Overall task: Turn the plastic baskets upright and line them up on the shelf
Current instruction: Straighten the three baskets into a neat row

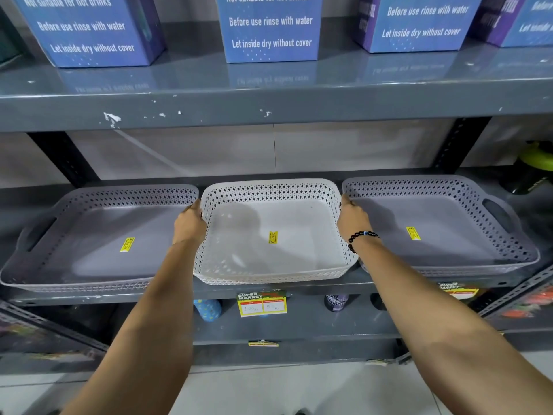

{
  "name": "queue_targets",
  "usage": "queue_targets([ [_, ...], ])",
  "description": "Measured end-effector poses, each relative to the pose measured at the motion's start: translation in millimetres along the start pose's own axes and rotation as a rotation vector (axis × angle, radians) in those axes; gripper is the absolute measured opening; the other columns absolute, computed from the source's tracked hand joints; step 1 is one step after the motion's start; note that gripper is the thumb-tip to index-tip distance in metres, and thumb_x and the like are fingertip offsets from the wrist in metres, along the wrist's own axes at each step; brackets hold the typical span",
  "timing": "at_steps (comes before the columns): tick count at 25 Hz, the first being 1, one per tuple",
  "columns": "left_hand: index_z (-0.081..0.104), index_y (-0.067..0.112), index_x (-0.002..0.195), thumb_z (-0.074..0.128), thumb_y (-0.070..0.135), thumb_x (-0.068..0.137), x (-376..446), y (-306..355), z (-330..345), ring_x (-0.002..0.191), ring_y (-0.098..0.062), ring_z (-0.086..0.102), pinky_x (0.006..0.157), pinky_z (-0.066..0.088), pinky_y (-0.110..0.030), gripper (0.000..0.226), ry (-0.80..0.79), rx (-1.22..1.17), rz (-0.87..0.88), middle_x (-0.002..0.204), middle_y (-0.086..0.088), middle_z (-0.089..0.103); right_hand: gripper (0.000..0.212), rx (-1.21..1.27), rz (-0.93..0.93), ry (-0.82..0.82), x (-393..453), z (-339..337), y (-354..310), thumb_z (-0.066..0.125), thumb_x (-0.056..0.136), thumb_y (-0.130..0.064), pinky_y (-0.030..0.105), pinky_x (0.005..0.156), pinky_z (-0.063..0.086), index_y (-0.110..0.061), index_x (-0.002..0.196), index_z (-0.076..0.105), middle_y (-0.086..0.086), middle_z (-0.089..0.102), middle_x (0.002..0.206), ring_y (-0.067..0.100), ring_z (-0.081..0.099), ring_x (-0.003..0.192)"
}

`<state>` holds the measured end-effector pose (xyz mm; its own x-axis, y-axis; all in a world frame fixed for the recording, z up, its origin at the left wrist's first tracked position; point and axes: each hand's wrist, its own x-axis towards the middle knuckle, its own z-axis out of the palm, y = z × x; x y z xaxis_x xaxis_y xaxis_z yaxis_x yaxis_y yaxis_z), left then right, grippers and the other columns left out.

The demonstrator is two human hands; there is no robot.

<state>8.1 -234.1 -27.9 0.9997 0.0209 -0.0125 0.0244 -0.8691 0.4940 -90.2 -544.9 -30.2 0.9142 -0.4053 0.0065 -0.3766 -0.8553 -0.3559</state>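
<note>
Three perforated plastic baskets stand upright side by side on the grey middle shelf [299, 290]. The white basket [239, 250] is in the middle, with a yellow price sticker on its floor. My left hand [189, 224] grips its left side wall and my right hand [353, 220], with a bead bracelet at the wrist, grips its right side wall. A grey basket [89, 256] lies to the left and another grey basket [449, 235] to the right, both close against the white one.
Blue printed boxes [270, 28] stand on the shelf above. A green-lidded dark bottle [535, 172] sits at the far right of the middle shelf. Below are a price tag [261, 304], bottles and the pale floor.
</note>
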Motion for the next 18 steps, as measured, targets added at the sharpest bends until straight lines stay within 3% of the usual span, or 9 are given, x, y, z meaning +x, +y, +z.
queue_targets([
  [18,0.038,0.012,0.143,0.029,0.001,0.098,-2.2,1.6,-0.7,0.108,-0.045,0.057,0.090,0.049,-0.048,0.047,0.020,-0.018,0.013,0.127,-0.028,0.057,0.056,-0.031,-0.006,-0.008,-0.9,-3.8,-1.8,0.038,0.087,0.012,0.051,0.101,0.045,0.002,0.141,0.028,0.026,0.060,0.117,0.038,0.062,0.104],
])
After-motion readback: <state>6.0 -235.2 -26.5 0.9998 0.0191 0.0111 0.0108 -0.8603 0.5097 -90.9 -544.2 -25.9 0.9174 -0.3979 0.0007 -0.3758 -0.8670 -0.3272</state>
